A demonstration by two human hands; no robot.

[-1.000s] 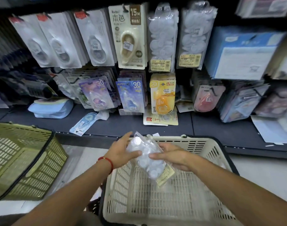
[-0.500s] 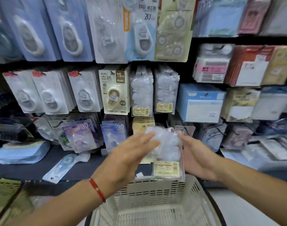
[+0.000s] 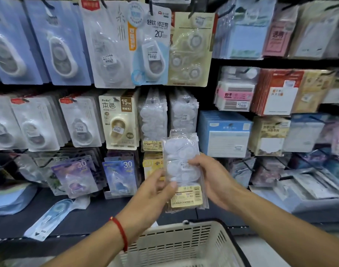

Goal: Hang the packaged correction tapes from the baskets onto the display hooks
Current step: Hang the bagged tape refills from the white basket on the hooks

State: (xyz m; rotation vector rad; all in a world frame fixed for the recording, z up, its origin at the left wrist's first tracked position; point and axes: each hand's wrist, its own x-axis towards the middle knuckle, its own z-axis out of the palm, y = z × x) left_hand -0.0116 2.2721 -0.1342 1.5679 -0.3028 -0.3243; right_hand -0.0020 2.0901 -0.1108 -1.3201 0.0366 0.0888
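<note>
A clear pack of white correction tapes (image 3: pixel 181 166) with a yellow label at its foot is held upright in front of the display wall. My left hand (image 3: pixel 155 193) pinches its lower left edge, thumb on the front. My right hand (image 3: pixel 209 178) grips its right side, fingers curled round the pack. Just above it hang two rows of the same clear packs (image 3: pixel 167 116) on hooks. The cream basket (image 3: pixel 176 245) sits below my hands at the bottom of the view; only its near rim and wall show.
Carded correction tapes (image 3: pixel 118 120) fill the hooks to the left and above. Blue boxes (image 3: pixel 225 132) and notepads hang to the right. A loose blue tape pack (image 3: pixel 51 218) lies on the dark shelf at the lower left.
Both hands lifted the clear pack out of the basket and up toward the hooks; it now stands upright. The view tilted up, and the green basket left the frame.
</note>
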